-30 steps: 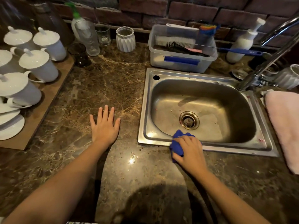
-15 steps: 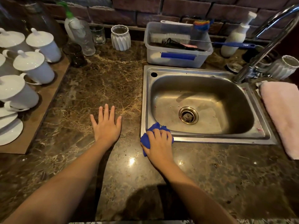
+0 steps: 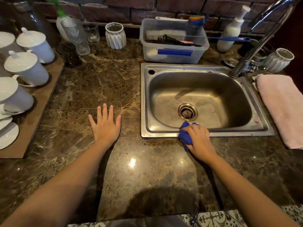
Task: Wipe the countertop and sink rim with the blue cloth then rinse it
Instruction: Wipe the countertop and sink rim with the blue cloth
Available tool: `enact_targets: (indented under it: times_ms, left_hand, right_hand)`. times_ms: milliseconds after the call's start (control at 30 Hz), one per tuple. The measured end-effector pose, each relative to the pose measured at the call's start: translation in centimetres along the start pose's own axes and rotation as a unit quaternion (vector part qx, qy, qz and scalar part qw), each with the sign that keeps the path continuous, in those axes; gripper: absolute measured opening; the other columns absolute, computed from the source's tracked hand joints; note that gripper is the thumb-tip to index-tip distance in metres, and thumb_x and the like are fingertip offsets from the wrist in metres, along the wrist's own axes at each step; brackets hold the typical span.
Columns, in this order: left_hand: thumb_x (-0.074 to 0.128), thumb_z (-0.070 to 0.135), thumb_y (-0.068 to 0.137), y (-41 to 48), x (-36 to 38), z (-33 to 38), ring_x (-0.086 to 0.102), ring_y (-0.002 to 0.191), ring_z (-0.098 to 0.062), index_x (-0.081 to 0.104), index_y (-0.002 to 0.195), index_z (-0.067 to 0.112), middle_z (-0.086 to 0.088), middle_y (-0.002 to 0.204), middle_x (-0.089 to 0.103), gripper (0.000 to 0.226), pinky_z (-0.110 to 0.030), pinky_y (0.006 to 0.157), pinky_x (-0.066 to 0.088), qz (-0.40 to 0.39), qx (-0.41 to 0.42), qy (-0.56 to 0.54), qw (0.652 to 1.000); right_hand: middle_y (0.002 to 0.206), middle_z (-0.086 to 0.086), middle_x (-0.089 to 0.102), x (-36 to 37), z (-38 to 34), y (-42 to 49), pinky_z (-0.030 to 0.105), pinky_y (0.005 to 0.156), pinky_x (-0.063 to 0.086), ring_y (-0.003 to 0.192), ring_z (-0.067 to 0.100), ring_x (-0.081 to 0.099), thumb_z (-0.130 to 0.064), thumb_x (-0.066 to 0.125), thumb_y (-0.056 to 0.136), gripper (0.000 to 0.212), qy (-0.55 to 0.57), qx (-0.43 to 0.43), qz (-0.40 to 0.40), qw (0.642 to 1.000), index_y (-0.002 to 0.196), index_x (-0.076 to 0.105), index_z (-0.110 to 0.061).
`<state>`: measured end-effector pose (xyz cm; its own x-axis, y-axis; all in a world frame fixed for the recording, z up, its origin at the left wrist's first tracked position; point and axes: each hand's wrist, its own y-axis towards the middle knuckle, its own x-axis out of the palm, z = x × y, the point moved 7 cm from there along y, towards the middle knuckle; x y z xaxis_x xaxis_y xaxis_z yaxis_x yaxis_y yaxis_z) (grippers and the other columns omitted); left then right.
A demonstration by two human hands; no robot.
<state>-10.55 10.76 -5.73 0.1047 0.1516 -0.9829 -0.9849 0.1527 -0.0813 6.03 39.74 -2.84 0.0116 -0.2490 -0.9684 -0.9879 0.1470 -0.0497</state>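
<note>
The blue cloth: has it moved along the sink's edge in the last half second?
Yes. The cloth slid right along the sink's front rim, from its left corner to below the drain.

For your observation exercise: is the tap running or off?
Off. No stream falls from the faucet, and the sink basin holds no pooled water.

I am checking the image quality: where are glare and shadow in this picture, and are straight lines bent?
In the head view, two bright glare spots lie on the countertop between the forearms; a dark rounded shadow falls at its near edge; the sink rim and the brick wall lines bow from the wide-angle lens; the left hand, the right hand and the blue cloth are sharp.
</note>
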Motion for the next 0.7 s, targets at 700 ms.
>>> enact_targets:
  times_ms: [700]
  left_hand:
    - [0.024,0.038,0.098,-3.6,-0.9,10.9,0.005,0.146,-0.019,0.026,0.146,0.021,-0.003,0.158,0.017,0.051,-0.045,0.115,-0.004,-0.018,0.130,-0.117,0.984]
  right_hand:
    - [0.118,-0.006,0.060,1.4,-7.8,1.5,0.039,0.103,0.031,0.110,0.019,0.050,-0.046,0.045,0.083,0.044,0.070,0.045,0.090,0.992,0.119,0.055,-0.024]
